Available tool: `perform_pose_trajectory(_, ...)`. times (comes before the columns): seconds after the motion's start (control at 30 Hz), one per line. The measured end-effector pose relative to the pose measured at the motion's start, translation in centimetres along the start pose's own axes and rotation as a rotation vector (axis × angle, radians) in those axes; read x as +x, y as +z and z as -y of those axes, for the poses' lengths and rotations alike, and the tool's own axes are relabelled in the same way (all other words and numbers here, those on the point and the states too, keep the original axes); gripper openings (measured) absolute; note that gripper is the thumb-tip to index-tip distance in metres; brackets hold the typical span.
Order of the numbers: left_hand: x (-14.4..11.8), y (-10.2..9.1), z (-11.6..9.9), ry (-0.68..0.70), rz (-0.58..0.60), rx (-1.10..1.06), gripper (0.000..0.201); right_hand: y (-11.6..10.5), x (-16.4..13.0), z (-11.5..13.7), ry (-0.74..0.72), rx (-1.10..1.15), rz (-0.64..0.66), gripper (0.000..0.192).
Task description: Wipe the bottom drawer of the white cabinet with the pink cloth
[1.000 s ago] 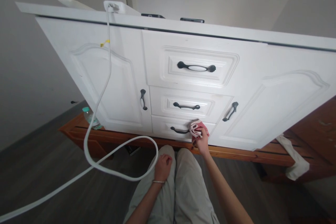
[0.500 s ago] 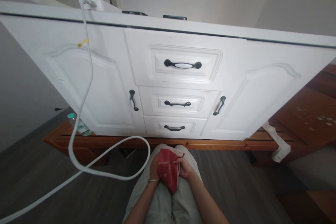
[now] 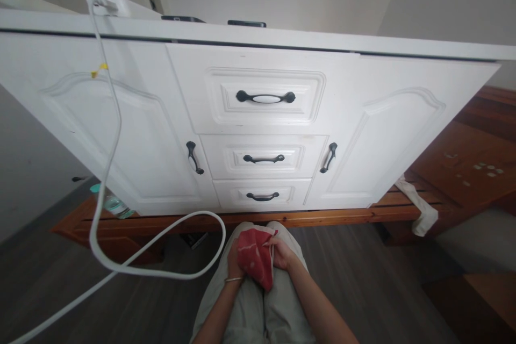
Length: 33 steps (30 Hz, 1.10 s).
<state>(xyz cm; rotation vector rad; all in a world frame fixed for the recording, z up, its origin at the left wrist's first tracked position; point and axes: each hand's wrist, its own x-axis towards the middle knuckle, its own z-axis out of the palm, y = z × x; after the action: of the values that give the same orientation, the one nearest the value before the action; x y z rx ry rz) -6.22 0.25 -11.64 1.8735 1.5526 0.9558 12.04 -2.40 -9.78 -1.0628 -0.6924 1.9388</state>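
Both hands, left hand (image 3: 233,258) and right hand (image 3: 283,255), fingers pinching red cloth (image 3: 253,262) over knees; white cabinet (image 3: 262,118) far, white hose (image 3: 121,258) left; no readable writing.

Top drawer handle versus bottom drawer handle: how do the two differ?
The top drawer handle looks bigger and thicker; the bottom drawer handle is slimmer. The top drawer handle carries a white oval insert at its middle; the bottom drawer handle looks all dark. The top one sits high under the countertop; the bottom one sits just above the red cloth. Both are dark, horizontal and centred.
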Motion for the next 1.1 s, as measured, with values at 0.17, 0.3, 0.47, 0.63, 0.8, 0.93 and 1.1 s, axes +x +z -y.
perform_pose_trajectory(0.17,0.0,0.3,0.5,-0.033,0.009,-0.005,0.032,-0.2,0.1,0.0,-0.024,0.022,-0.015,0.019)
perform_pose_trajectory(0.3,-0.1,0.6,1.1,-0.042,0.004,-0.012,0.028,-0.3,0.1,0.0,-0.053,0.055,-0.027,0.012)
perform_pose_trajectory(0.47,-0.2,1.0,1.6,-0.05,-0.01,-0.024,0.028,-0.1,0.0,0.3,-0.042,0.059,-0.018,0.011)
perform_pose_trajectory(0.63,-0.2,1.1,1.9,-0.046,-0.018,-0.042,0.028,0.0,-0.1,0.4,-0.076,0.027,-0.035,0.01)
perform_pose_trajectory(0.8,-0.2,1.1,1.7,-0.045,-0.026,-0.063,0.031,-0.1,0.0,0.4,-0.038,-0.026,0.022,0.014)
perform_pose_trajectory(0.93,-0.3,1.0,1.6,-0.043,-0.023,-0.069,0.033,-0.2,0.2,0.4,-0.019,-0.04,-0.017,0.016)
perform_pose_trajectory(1.1,-0.3,0.7,1.5,-0.036,-0.012,-0.049,0.036,0.0,0.0,0.6,-0.015,0.067,0.075,0.017)
